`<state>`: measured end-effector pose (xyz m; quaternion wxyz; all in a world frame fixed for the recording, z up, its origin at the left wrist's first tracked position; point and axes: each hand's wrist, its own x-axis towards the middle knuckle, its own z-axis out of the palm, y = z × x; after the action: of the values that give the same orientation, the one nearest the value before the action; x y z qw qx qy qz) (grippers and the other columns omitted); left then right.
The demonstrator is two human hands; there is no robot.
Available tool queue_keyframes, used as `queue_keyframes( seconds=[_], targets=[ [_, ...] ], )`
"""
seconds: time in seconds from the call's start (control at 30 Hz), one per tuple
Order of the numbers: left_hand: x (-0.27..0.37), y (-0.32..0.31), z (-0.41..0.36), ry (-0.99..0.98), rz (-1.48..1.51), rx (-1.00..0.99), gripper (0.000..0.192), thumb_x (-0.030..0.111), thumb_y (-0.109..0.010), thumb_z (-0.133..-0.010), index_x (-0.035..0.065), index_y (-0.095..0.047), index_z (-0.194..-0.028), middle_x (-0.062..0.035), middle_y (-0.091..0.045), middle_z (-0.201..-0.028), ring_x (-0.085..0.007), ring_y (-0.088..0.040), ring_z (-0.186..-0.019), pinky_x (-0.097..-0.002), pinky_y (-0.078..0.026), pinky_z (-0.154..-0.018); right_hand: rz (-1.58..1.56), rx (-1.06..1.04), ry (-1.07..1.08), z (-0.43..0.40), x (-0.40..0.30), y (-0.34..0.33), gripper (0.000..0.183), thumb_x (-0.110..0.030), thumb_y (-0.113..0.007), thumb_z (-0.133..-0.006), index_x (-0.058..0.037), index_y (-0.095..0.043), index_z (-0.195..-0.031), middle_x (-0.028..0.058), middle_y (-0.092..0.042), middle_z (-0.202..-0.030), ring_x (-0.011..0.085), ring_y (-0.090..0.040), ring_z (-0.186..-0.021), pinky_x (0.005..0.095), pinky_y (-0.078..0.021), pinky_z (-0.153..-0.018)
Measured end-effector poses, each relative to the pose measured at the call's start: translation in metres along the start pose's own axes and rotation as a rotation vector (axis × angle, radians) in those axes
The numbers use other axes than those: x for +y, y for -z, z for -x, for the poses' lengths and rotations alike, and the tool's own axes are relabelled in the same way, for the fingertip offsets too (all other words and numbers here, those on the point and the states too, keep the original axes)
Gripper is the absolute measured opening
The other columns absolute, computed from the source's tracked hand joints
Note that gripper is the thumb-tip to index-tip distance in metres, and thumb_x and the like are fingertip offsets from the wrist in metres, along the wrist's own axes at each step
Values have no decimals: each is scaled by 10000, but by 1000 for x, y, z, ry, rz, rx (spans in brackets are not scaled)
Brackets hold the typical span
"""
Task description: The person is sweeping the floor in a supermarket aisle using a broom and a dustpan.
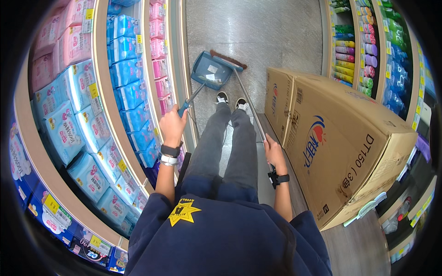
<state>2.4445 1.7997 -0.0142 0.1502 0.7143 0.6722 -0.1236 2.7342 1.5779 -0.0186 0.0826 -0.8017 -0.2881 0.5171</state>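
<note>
My left hand (pixel 172 126) is closed around the blue grip of a long-handled dustpan (pixel 211 69). The blue pan lies ahead of my shoes, near the left shelf base, with a white scrap of paper (pixel 210 77) and some small debris in it. In my right hand (pixel 275 151) is the metal handle of a broom (pixel 248 100). The broom's brown bristles (pixel 228 59) reach across the far right edge of the dustpan, and its blue head overlaps the pan's rim. Whether the bristles touch the floor is hard to tell.
Large cardboard cartons (pixel 331 138) stand along my right side, narrowing the aisle. Shelves with packaged sanitary pads (pixel 127 82) run along the left. Bottles and cans (pixel 345 62) fill shelves at the right. Grey tiled floor (pixel 255 31) stretches ahead.
</note>
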Motion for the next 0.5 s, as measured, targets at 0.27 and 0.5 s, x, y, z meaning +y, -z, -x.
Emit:
queue_keyframes(
  seconds=[0.27,0.5],
  targets=[
    [29,0,22,-34,-15,7,247,337,-634,-767,104,-617,-847,-159,-610,-616,-334,-617,-592,-422,-474,-520,-182,104,-146,-16,-8,9,392,-222,-405,-919,7,-462,-1233,205,-570,-589,270,-555,-414,370,-451,-404],
    [29,-8,58,-1,-10,12,280,340,-642,-758,86,-610,-869,-181,-600,-606,-352,-610,-592,-435,-465,-517,-187,124,-175,-25,34,-14,408,-227,-364,-928,9,-424,-1255,224,-593,-641,286,-563,-413,377,-467,-399]
  ],
)
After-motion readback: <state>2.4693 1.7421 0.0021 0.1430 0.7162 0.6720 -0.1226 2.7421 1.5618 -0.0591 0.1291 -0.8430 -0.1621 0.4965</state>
